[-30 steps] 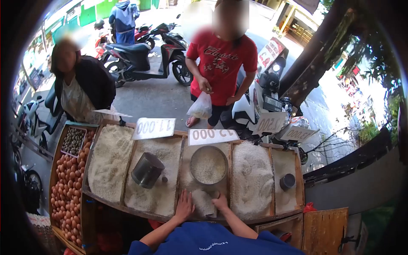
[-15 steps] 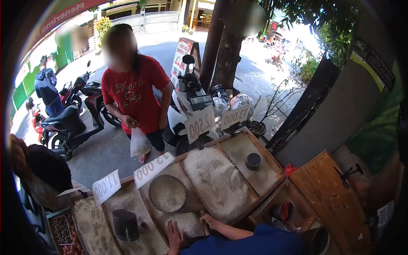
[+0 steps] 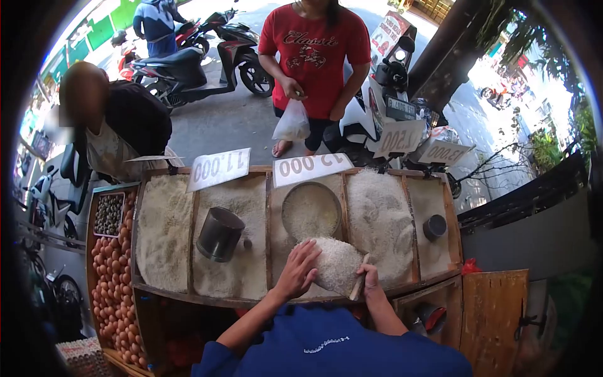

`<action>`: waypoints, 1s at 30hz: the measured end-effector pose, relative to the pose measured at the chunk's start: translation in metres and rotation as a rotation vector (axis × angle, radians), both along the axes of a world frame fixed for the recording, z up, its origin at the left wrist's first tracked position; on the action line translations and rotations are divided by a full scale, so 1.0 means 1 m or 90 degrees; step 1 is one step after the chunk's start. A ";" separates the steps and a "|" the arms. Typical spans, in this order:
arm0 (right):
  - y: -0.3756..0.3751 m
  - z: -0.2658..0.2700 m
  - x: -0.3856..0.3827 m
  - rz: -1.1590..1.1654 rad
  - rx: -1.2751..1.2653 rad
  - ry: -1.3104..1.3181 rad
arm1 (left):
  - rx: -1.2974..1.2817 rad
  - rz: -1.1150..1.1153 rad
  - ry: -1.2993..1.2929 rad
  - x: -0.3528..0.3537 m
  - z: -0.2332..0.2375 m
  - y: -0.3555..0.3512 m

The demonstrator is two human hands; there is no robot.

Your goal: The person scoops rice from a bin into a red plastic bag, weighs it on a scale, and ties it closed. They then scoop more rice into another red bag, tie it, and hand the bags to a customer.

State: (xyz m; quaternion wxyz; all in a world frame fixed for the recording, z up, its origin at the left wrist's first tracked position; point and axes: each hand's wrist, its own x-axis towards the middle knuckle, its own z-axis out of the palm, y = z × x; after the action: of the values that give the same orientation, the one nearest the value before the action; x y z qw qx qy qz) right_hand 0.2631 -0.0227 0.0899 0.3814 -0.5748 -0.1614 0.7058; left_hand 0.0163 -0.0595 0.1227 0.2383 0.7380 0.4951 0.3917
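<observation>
A round scoop or tray heaped with white rice (image 3: 336,265) is held over the front edge of the wooden bins. My right hand (image 3: 369,278) is wrapped round its pale handle. My left hand (image 3: 299,270) lies against the left side of the heap, fingers spread over the grains. Just behind it, a round sieve-like pan (image 3: 311,211) rests in the middle bin with grains inside. A dark cylindrical measure (image 3: 220,234) leans in the bin to the left, and a smaller dark cup (image 3: 434,227) stands in the far right bin.
Price signs (image 3: 218,169) line the back edge. Brown eggs (image 3: 116,276) fill the left compartment. A person in a red shirt (image 3: 314,56) holds a plastic bag across the stall; another person in black (image 3: 135,116) is at the left. A wooden board (image 3: 493,311) is at the right.
The view has swung left and down, showing the eggs and more of the bins. The heaped rice between my hands now shows raised and tilted, with my left hand against its side.
</observation>
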 end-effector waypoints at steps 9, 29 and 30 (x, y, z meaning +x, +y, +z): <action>0.066 0.027 -0.045 0.032 0.182 -0.022 | -0.035 0.158 0.067 -0.029 -0.056 0.084; 0.079 0.060 -0.052 -0.017 0.334 -0.152 | -0.037 0.203 0.105 -0.018 -0.044 0.106; 0.082 0.057 -0.054 -0.020 0.342 -0.153 | -0.049 0.229 0.110 -0.021 -0.048 0.112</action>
State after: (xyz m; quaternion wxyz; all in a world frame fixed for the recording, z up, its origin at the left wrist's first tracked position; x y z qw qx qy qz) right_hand 0.2087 0.0596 0.1470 0.5089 -0.5351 -0.3779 0.5584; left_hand -0.0045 0.0521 0.0746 0.1487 0.6587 0.6523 0.3441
